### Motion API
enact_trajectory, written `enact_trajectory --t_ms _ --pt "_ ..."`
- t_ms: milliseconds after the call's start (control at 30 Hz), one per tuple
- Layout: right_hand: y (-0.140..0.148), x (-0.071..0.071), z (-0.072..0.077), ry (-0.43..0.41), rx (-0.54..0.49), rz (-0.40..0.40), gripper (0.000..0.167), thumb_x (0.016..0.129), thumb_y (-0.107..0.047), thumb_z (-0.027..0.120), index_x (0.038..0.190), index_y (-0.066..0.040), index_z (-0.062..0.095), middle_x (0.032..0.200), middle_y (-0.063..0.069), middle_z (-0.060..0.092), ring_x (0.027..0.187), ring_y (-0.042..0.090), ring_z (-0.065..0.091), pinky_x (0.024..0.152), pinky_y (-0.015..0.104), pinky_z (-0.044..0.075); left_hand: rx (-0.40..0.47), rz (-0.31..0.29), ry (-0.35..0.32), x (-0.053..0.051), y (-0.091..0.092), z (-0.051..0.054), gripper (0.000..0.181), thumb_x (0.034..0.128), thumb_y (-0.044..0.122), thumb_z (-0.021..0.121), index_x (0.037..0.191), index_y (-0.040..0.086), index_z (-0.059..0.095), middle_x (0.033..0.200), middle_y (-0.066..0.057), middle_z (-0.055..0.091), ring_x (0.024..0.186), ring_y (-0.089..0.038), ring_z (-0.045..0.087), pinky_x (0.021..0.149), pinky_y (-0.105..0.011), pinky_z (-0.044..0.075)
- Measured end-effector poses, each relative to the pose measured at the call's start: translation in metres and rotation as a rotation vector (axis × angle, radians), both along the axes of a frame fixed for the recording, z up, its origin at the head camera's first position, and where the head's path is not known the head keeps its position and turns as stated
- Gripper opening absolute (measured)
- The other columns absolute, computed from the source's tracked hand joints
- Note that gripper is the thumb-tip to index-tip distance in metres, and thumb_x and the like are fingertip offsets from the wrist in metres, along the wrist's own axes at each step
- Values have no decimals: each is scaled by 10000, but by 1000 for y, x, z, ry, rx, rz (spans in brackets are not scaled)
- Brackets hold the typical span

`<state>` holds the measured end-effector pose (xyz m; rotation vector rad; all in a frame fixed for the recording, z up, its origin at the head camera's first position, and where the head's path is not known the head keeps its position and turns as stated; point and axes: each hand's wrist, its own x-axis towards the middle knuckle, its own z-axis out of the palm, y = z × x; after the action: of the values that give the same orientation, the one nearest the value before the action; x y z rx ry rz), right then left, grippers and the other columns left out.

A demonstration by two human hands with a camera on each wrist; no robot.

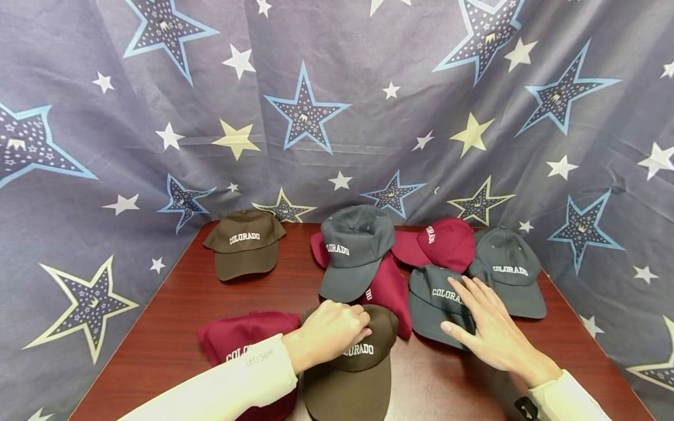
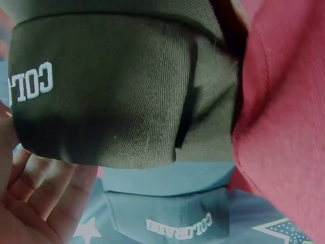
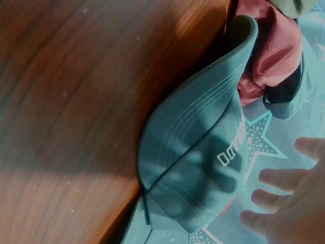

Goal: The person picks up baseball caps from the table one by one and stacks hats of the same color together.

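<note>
My left hand (image 1: 334, 330) grips the crown of a brown baseball cap (image 1: 350, 392) at the front middle of the table; its brim points toward me. In the left wrist view, the fingers (image 2: 66, 195) lie behind the crown of this brown cap (image 2: 101, 91). Beside it, partly under my left forearm, is a maroon cap (image 1: 253, 327). Over a dark grey-blue cap (image 1: 434, 318) on the right, my right hand (image 1: 489, 330) is spread with fingers extended. The right wrist view shows these fingers (image 3: 277, 178) apart from the grey-blue cap (image 3: 203, 137).
Another brown cap (image 1: 244, 260) sits at the back left. At the back middle, a grey-blue cap (image 1: 355, 234) lies on maroon caps (image 1: 392, 286). Farther right are a maroon cap (image 1: 453, 242) and a grey-blue cap (image 1: 508, 257). A star-patterned cloth (image 1: 337, 164) hangs behind the wooden table (image 1: 174, 316).
</note>
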<state>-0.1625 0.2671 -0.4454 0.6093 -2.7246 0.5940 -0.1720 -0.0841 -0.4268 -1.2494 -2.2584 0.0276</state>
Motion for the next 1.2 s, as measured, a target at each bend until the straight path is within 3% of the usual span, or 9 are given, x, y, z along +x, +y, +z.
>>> enact_trajectory --t_ms 467,667,900,1200 --pt "-5 -3 1 -3 9 2 835 908 -529 720 1588 -181 384 1581 233 376 1489 454 228 1184 627 166 -8 4 -3 4 -2 -4 247 895 372 776 767 188 670 746 63 625 631 -111 646 505 -298 502" --pt "-9 -6 5 1 10 1 843 904 -547 717 1594 -202 376 1596 218 361 1492 447 228 1157 653 198 11 10 -41 5 -3 -2 263 897 384 767 752 193 658 746 66 628 638 -112 649 519 -317 512" --pt "-18 -11 14 45 9 11 844 902 -541 722 1605 -251 356 1593 166 379 1486 421 270 1148 647 236 86 -11 -53 6 -8 1 339 893 475 756 764 188 627 730 57 597 629 -147 629 523 -324 512" --pt "-34 -19 26 105 -1 22 825 895 -538 733 1572 -186 418 1545 143 456 1463 426 324 1148 620 262 188 7 -78 7 -21 12 431 883 573 732 923 145 721 859 42 668 765 -156 640 668 -330 554"
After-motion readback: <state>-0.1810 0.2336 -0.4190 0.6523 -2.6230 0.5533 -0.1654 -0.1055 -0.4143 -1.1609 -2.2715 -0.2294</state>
